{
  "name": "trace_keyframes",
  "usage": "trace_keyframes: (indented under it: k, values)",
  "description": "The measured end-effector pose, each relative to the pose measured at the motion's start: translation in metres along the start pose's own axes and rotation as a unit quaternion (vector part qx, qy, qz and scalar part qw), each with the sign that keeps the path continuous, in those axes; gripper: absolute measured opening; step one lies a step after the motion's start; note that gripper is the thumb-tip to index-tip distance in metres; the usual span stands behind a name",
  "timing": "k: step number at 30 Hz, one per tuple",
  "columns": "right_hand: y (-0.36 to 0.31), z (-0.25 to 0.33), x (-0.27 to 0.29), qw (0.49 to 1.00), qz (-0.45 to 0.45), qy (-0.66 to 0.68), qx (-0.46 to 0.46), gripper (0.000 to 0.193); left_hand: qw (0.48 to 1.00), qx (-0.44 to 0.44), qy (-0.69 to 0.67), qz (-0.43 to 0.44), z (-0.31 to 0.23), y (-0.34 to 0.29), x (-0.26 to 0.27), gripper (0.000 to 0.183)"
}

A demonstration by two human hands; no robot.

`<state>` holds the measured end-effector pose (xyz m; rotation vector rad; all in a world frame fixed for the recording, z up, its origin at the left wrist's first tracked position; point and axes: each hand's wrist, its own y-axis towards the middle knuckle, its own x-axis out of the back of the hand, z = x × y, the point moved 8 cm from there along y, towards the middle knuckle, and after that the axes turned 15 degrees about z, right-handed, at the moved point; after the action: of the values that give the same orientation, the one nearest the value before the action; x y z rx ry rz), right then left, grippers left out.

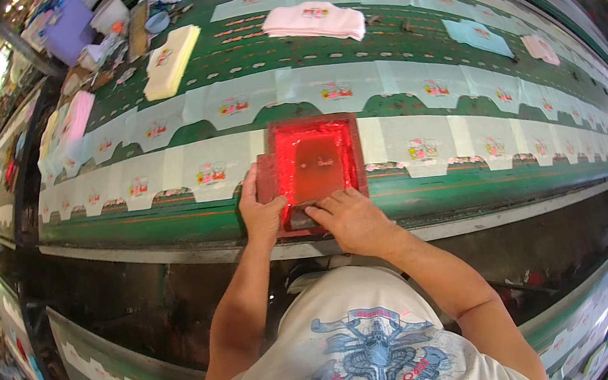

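A red screen-printing frame lies flat on the near row of pale yellow cloth pieces, with wet red ink around the inside of its rim. My left hand grips the frame's left side, thumb over the near left corner. At the near end of the mesh, my right hand is closed over a dark squeegee, most of which the fingers hide. Small coloured prints show on the cloth pieces to both sides of the frame.
The long green table has a pale metal edge close to me. Beyond lies a row of light blue pieces. Farther back are a folded pink stack, a yellow stack and a purple bucket.
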<state>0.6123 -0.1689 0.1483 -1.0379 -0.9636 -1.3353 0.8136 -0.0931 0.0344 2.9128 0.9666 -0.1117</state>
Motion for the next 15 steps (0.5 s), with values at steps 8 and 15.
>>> trace_keyframes:
  k: [8,15]
  values:
    - [0.022,-0.032,0.011,0.991,0.097,0.093,-0.009,0.044,0.995,0.038,-0.091,-0.003,0.005,0.000,0.003,0.077]
    - [0.070,-0.098,0.033,0.979,0.117,0.141,-0.093,0.039,0.996,0.048,-0.053,0.054,0.003,0.015,0.005,0.080]
